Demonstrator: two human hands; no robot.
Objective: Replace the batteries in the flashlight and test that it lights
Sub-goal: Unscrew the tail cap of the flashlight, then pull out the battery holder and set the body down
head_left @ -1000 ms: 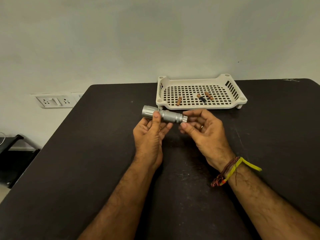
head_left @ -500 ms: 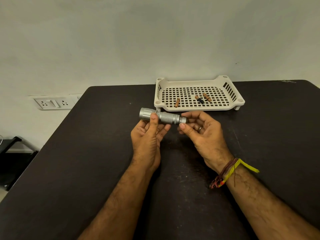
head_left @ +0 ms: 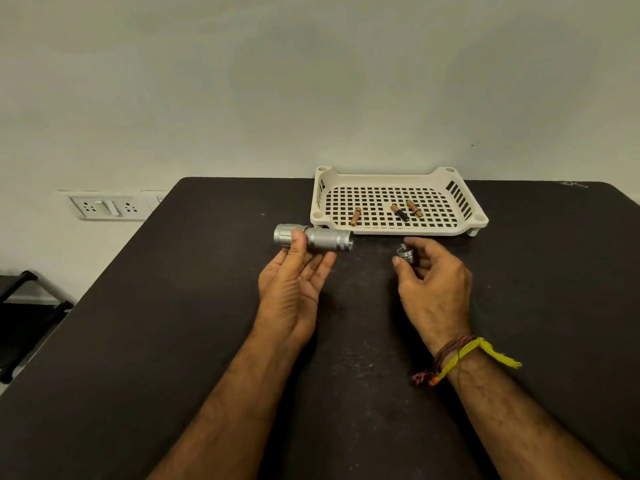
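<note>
Desk (head_left: pixel 173 341), matte black and scuffed with pale specks, is filling the lower view and butting against a plain pale wall (head_left: pixel 311 81) carrying a white socket panel (head_left: pixel 109 206) at the left. A cream perforated tray (head_left: pixel 398 230) is sitting at the far edge, holding three batteries (head_left: pixel 401 213). The left hand (head_left: pixel 294 289) is gripping the silver flashlight (head_left: pixel 313 237) just beside the tray; the right hand (head_left: pixel 433 285) is pinching its detached tail cap (head_left: pixel 406 254).
</note>
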